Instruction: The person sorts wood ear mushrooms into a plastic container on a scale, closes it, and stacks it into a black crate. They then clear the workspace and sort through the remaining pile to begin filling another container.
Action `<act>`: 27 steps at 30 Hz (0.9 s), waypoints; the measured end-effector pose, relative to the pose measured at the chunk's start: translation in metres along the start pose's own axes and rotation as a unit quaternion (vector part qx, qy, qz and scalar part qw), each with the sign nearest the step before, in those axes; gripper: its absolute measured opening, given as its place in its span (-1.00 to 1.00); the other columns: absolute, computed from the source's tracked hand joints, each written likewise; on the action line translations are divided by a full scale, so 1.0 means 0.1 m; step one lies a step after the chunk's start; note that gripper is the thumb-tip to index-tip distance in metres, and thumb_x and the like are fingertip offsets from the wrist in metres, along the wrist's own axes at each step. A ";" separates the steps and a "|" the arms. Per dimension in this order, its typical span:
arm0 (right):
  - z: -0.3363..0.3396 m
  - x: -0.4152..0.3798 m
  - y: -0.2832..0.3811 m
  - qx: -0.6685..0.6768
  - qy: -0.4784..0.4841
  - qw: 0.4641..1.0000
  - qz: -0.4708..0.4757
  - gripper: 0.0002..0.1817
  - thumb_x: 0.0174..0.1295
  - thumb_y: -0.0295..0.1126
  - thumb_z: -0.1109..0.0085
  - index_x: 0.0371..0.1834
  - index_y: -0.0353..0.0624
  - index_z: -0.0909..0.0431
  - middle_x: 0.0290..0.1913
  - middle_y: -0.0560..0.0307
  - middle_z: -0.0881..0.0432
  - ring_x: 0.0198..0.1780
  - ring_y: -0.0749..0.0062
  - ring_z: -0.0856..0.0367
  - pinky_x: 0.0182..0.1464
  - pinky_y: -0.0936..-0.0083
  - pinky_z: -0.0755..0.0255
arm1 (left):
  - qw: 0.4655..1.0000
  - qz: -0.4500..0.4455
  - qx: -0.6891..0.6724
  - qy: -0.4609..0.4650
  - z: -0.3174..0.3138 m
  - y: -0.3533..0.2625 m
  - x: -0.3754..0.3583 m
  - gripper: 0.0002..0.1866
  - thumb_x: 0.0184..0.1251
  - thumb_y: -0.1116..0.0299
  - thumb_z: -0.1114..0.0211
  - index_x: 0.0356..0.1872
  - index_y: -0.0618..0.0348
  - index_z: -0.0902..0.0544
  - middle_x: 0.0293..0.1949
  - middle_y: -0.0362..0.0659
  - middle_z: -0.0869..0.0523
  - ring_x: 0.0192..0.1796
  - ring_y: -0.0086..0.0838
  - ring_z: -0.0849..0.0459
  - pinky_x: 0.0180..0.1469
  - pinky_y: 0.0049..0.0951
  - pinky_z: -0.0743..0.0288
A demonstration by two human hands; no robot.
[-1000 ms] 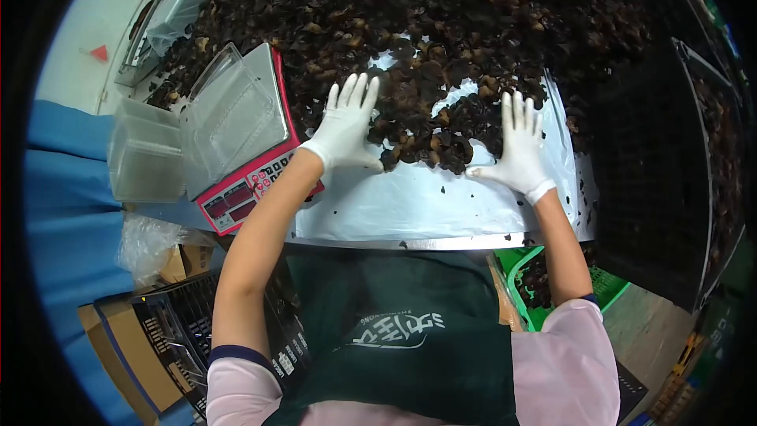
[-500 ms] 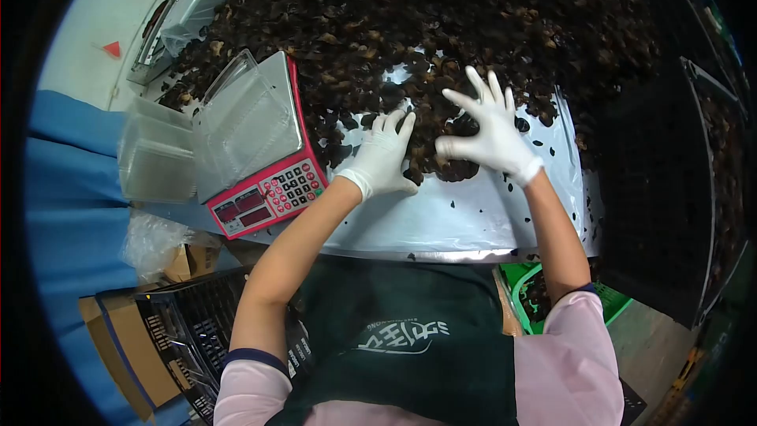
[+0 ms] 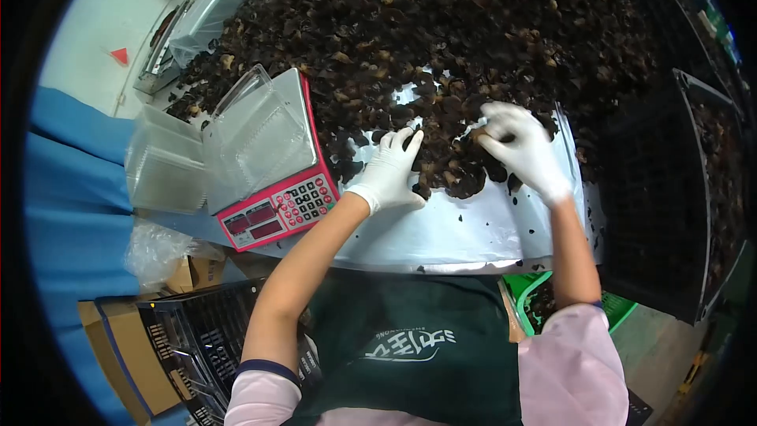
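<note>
Dark, crinkled pieces (image 3: pixel 441 39) heaped across a pale plastic sheet (image 3: pixel 481 237).
They look thin and curled, mostly black-brown with scattered tan patches, and single pieces point every which way; the heap (image 3: pixel 394 24) as a whole runs longest from left to right, with a narrower tongue (image 3: pixel 452 166) reaching toward the sheet's near edge. The left hand (image 3: pixel 388 173), white-gloved, lies at that tongue's left side, palm down, fingers bent and a little parted, thumb spread wide. The right hand (image 3: pixel 528 150), gloved alike, is at its right side, fingers curled toward the thumb — the fingertips are blurred, so whether they grip a piece I cannot tell. Beside the left hand, a red scale (image 3: pixel 277 211) carries a clear plastic tray (image 3: pixel 260 138).
</note>
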State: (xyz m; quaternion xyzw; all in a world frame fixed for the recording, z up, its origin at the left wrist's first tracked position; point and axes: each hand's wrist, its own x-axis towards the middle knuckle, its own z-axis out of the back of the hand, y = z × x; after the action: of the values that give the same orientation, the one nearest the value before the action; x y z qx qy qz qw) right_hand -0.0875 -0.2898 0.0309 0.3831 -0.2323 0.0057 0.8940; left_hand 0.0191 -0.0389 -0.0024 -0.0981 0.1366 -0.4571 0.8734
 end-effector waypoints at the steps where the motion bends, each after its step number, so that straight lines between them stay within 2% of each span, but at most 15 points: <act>1: 0.35 -0.29 0.13 0.021 0.038 0.997 -0.064 -0.82 0.12 -0.37 -0.44 -0.44 -0.22 -0.64 -0.21 0.01 -0.74 -0.10 0.17 -0.68 0.04 0.32 -0.50 | 1.000 -0.002 -0.001 -0.003 0.00 0.01 0.00 0.32 -0.29 0.01 -0.67 0.55 0.35 -0.14 0.45 0.23 -0.23 0.47 0.19 -0.19 0.55 -0.05 -0.18; 2: 0.72 -0.58 0.34 -0.053 0.100 0.985 -0.130 -0.81 0.10 -0.37 -0.46 -0.39 -0.26 -0.66 -0.33 -0.02 -0.69 -0.24 0.15 -0.64 -0.06 0.29 -0.48 | 1.000 -0.004 0.006 -0.003 0.02 0.00 -0.01 0.32 -0.30 0.02 -0.67 0.55 0.36 -0.13 0.44 0.23 -0.23 0.47 0.18 -0.20 0.55 -0.06 -0.18; 3: 1.06 -0.90 0.35 0.002 0.169 0.970 -0.175 -0.81 0.10 -0.35 -0.45 -0.38 -0.24 -0.68 -0.38 -0.05 -0.68 -0.29 0.07 -0.63 -0.09 0.26 -0.49 | 1.000 -0.010 0.007 -0.006 0.03 0.01 0.00 0.34 -0.31 0.02 -0.67 0.56 0.36 -0.12 0.44 0.23 -0.24 0.47 0.18 -0.21 0.55 -0.06 -0.19; 4: 1.28 -1.18 0.47 -0.115 0.196 0.944 -0.238 -0.77 0.03 -0.31 -0.50 -0.38 -0.23 -0.70 -0.38 -0.07 -0.69 -0.30 0.01 -0.65 -0.09 0.25 -0.50 | 1.000 -0.015 0.008 -0.008 0.04 0.03 0.01 0.35 -0.32 0.02 -0.68 0.56 0.36 -0.11 0.44 0.23 -0.24 0.46 0.18 -0.21 0.55 -0.07 -0.20; 5: 1.43 -1.48 0.51 -0.194 0.224 0.905 -0.304 -0.70 -0.10 -0.28 -0.57 -0.41 -0.23 -0.69 -0.35 -0.07 -0.73 -0.23 0.00 -0.69 -0.05 0.21 -0.51 | 1.000 -0.019 0.006 -0.008 0.05 0.04 0.02 0.38 -0.33 0.03 -0.69 0.57 0.36 -0.06 0.44 0.23 -0.24 0.46 0.18 -0.22 0.54 -0.07 -0.21; 6: 1.55 -1.77 0.50 -0.265 0.241 0.877 -0.321 -0.51 -0.21 -0.26 -0.63 -0.16 -0.21 -0.73 -0.22 -0.09 -0.75 -0.07 -0.03 -0.71 0.07 0.18 -0.53 | 1.000 -0.025 0.013 -0.010 0.08 0.04 0.03 0.42 -0.35 0.03 -0.70 0.59 0.35 -0.01 0.46 0.27 -0.22 0.46 0.21 -0.22 0.54 -0.05 -0.21; 8: 1.44 -1.90 0.50 -0.217 0.185 0.907 -0.310 -0.15 -0.25 -0.23 -0.65 0.24 -0.25 -0.58 0.07 -0.21 -0.70 0.17 -0.10 -0.63 0.26 0.17 -0.47 | 0.999 -0.017 0.039 -0.005 0.12 0.03 0.05 0.48 -0.37 0.01 -0.72 0.60 0.35 0.05 0.49 0.33 -0.16 0.49 0.24 -0.19 0.54 -0.03 -0.20; 10: 1.09 -1.86 0.24 -0.162 0.133 0.950 -0.233 0.24 -0.31 -0.19 -0.69 0.55 -0.30 -0.21 0.41 -0.40 -0.42 0.45 -0.19 -0.38 0.47 0.16 -0.29 | 0.998 -0.007 0.065 0.014 0.14 0.01 0.12 0.54 -0.39 -0.04 -0.74 0.61 0.33 0.11 0.53 0.38 -0.08 0.55 0.28 -0.12 0.55 0.00 -0.19; 12: 0.68 -1.49 0.12 -0.226 0.131 0.946 -0.193 0.42 -0.35 -0.06 -0.71 0.62 -0.34 -0.02 0.57 -0.49 -0.10 0.61 -0.25 -0.09 0.60 0.08 -0.02 | 0.995 0.009 0.080 0.065 0.21 -0.06 0.17 0.59 -0.39 -0.07 -0.76 0.62 0.32 0.17 0.56 0.38 -0.02 0.58 0.30 -0.05 0.55 0.02 -0.19; 14: 0.27 -1.15 -0.11 -0.230 0.098 0.957 -0.149 0.53 -0.36 0.13 -0.69 0.66 -0.31 0.11 0.63 -0.48 0.10 0.65 -0.32 0.12 0.63 -0.06 0.20 | 0.992 0.020 0.092 0.087 0.28 -0.14 0.24 0.61 -0.40 -0.09 -0.76 0.62 0.30 0.20 0.58 0.34 -0.01 0.59 0.31 -0.03 0.52 0.04 -0.23; 16: -0.05 -0.84 -0.19 -0.266 0.105 0.950 -0.128 0.59 -0.38 0.28 -0.65 0.66 -0.30 0.13 0.64 -0.46 0.14 0.65 -0.41 0.19 0.62 -0.17 0.28 | 0.988 0.032 0.086 0.121 0.34 -0.22 0.31 0.62 -0.42 -0.08 -0.77 0.63 0.28 0.21 0.60 0.27 -0.01 0.59 0.29 -0.03 0.50 0.05 -0.27; 18: -0.25 -0.59 -0.19 -0.283 0.136 0.943 -0.106 0.62 -0.42 0.31 -0.65 0.67 -0.24 0.15 0.63 -0.45 0.11 0.63 -0.48 0.22 0.60 -0.25 0.28 | 0.989 0.034 0.085 0.113 0.37 -0.24 0.32 0.62 -0.43 -0.06 -0.77 0.64 0.25 0.20 0.58 0.22 -0.07 0.57 0.26 -0.10 0.48 0.04 -0.31; 20: -0.37 -0.44 -0.15 -0.307 0.175 0.928 -0.115 0.61 -0.45 0.29 -0.66 0.68 -0.16 0.13 0.62 -0.43 0.07 0.62 -0.47 0.17 0.57 -0.30 0.27 | 0.990 0.020 0.043 0.129 0.38 -0.23 0.34 0.59 -0.41 -0.02 -0.76 0.64 0.24 0.19 0.54 0.22 -0.14 0.51 0.22 -0.18 0.47 0.02 -0.34; 21: -0.37 -0.41 -0.15 -0.306 0.181 0.929 -0.106 0.60 -0.44 0.29 -0.65 0.68 -0.16 0.12 0.63 -0.42 0.07 0.63 -0.47 0.17 0.57 -0.30 0.27 | 0.992 0.011 0.041 0.122 0.35 -0.21 0.32 0.56 -0.39 0.02 -0.75 0.63 0.24 0.17 0.51 0.22 -0.18 0.47 0.20 -0.24 0.46 0.01 -0.36; 27: -0.34 -0.55 -0.30 -0.276 0.183 0.938 -0.099 0.56 -0.39 0.31 -0.63 0.68 -0.14 0.10 0.64 -0.37 0.07 0.66 -0.37 0.19 0.59 -0.26 0.29 | 0.995 -0.012 0.035 0.088 0.24 -0.10 0.21 0.54 -0.42 0.04 -0.75 0.63 0.26 0.11 0.48 0.25 -0.22 0.45 0.22 -0.25 0.48 -0.06 -0.35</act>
State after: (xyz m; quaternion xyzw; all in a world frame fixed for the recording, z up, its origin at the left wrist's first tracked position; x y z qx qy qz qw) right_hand -0.1170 -0.2786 -0.0326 0.1352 -0.0181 -0.0772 0.9876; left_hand 0.0303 -0.0608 0.0203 -0.0281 0.1958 -0.4788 0.8554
